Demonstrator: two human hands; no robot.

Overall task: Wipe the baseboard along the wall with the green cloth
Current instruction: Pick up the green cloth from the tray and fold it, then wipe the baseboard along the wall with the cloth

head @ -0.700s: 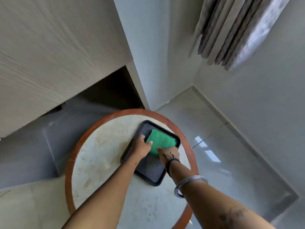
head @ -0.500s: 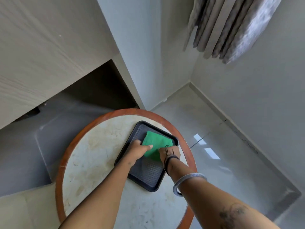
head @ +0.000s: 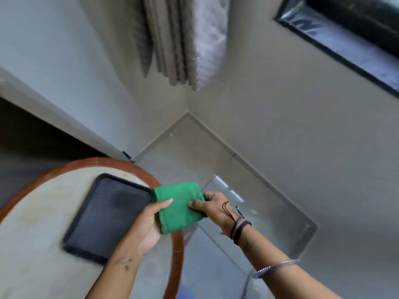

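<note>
Blurred throughout; round table (head: 38, 212) cut off at left and bottom edges, window (head: 354, 37) cut off at right. Black tray (head: 103, 214) lying flat on pale tabletop, left of the green cloth (head: 179, 207). Curtain (head: 183, 39) hanging above the cloth, baseboard (head: 248, 167) running along wall beyond it, glossy floor below. Folded cloth held up off tray, over table's rim. Left hand (head: 149, 225) clamped on its near edge, right hand (head: 212, 205) pinching its right edge.

The person, bare-armed, is wearing dark cord bands (head: 237, 228) and a silver bangle (head: 274, 267) on the right arm, and showing a small tattoo (head: 124, 262) on the left wrist.
</note>
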